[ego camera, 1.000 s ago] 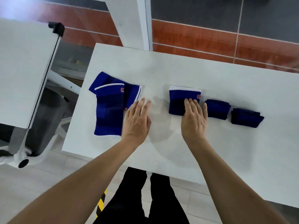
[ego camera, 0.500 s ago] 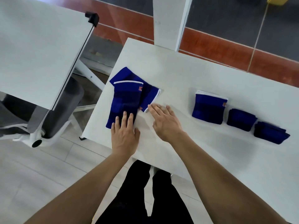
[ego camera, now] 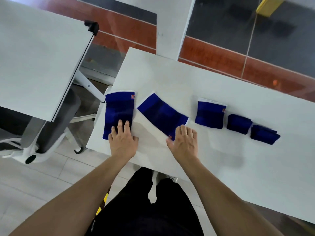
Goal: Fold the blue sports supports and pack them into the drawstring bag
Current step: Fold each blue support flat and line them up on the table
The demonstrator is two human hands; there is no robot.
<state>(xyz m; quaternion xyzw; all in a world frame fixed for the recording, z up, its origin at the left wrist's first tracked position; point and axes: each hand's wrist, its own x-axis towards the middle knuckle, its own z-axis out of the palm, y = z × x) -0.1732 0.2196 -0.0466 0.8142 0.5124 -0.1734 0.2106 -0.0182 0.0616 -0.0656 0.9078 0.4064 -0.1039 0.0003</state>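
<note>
Hands lie flat with fingers spread: our left hand (ego camera: 123, 141) presses 1 long blue knitted support (ego camera: 118, 113), our right hand (ego camera: 185, 143) pins the tilted one (ego camera: 162, 114), probably for folding. We see no drawstring bag.

Office-type room: white worktable (ego camera: 213, 86) under the hands, second white desk (ego camera: 37, 58) and wheeled chair base (ego camera: 30, 158) to their left, tiled floor (ego camera: 56, 171).

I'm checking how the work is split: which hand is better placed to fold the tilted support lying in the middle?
Right. The right hand lies flat on the tilted support's near end; the left hand presses another support.
</note>
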